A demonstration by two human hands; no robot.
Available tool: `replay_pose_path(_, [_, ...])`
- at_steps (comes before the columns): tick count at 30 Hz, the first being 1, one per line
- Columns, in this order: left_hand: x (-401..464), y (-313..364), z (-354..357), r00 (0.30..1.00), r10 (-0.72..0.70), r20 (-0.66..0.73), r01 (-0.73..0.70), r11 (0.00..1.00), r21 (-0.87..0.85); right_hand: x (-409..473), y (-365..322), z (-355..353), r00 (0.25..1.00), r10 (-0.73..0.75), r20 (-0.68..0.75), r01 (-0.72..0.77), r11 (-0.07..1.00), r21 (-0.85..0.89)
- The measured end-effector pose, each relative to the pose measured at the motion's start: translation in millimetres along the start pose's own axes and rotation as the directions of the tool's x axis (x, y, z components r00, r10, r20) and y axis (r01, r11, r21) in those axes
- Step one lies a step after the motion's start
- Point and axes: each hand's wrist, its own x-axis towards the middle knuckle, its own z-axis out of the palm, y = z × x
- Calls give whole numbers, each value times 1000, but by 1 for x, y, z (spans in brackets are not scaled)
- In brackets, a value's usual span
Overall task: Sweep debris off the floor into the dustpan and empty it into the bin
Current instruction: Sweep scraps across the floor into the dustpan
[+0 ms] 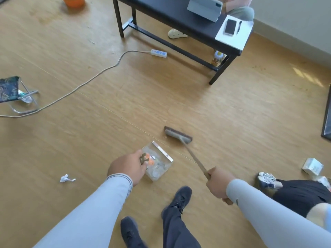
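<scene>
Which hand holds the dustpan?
The left hand grips the clear dustpan by its handle; the right hand holds the broom instead.

A wood-grain floor (107, 97) fills the room. Far and to the right, a black bench (179, 17) stands near a pale wall (295, 20). A white power strip (159, 53) lies just left of it, its cord running left toward a folding stool (12, 92). A sunlight patch (306, 75) brightens the right floor.
</scene>
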Motion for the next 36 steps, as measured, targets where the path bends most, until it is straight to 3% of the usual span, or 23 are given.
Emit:
replay_pose_path(3, [-1,-6,-2,1000,7,-1,-7,1000,-16,-34,21,-11,995,-45,93,51,997,-56])
replay_pose_path(5, [0,-12,-4,1000,4,6,-4,1000,-24,-59,47,-35,993,-68,92,66,998,16])
replay_pose_path(10, [4,-12,-3,1000,5,7,-5,999,-42,-94,81,-54,999,-42,-2,42,985,165])
replay_pose_path(15, [3,-11,-2,1000,-5,-11,4,999,-51,-34,41,-20,995,-29,-98,32,999,35])
replay_pose_path(20, [3,-13,-2,1000,-7,-21,7,1000,-26,-16,30,22,995,-31,94,30,999,10])
replay_pose_path(24, [4,-9,-4,1000,-2,-21,2,1000,-15,-61,63,-21,980,-72,187,57,995,86])
replay_pose_path(29, [-1,-9,-6,1000,-3,-21,3,1000,-14,-107,98,-45,993,-51,105,33,985,167])
replay_pose_path(36, [-12,-8,-8,999,-47,8,47,999,-9,-57,69,-36,997,-12,-77,26,981,191])
